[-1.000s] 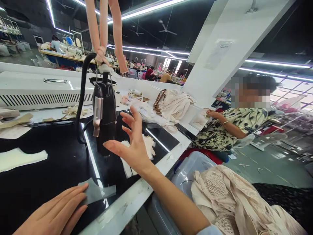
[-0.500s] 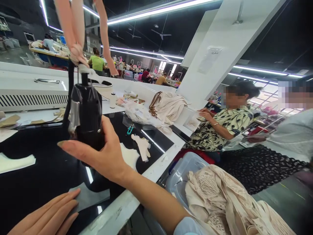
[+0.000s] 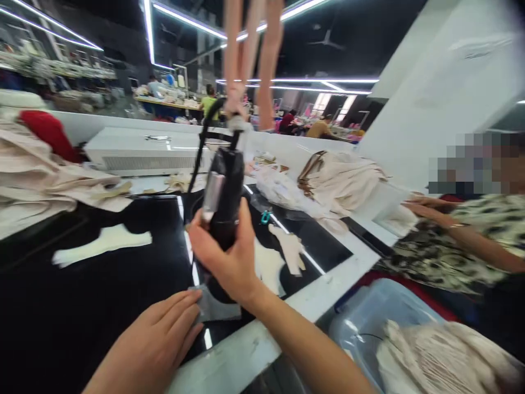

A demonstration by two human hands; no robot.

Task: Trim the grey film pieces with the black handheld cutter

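1. At far left, cream cloth [image 3: 36, 169] is heaped beside the black tabletop [image 3: 94, 312], perhaps put there to stay within reach.
2. A pale piece [image 3: 102, 245] lies flat on the tabletop, apart from both hands; lying singly, its outline shows fully.
3. The left hand [image 3: 151, 331] is palm down, fingers straight and close together, tips on the left edge of a grey piece [image 3: 223, 311]. This probably keeps it from sliding on the glossy surface.
4. The black tool [image 3: 233, 169] stands in the middle, slightly tilted, beyond the grey piece. Straps [image 3: 269, 65] are tied above it, seemingly to bear some weight. Its cable [image 3: 199, 158] loops left, away from the grip.
5. The right hand [image 3: 235, 260] curls around the tool, thumb left, fingers right, likely to steady it from both sides. It hides the tool's lower end, so contact with the tabletop cannot be told.
6. Just right lie two cutouts [image 3: 268, 267] and teal snips [image 3: 266, 217], seemingly parked close by.
7. Farther right, a bin [image 3: 356, 323] holds more cloth below the table edge, and a co-worker's hands [image 3: 429, 208] are beyond.
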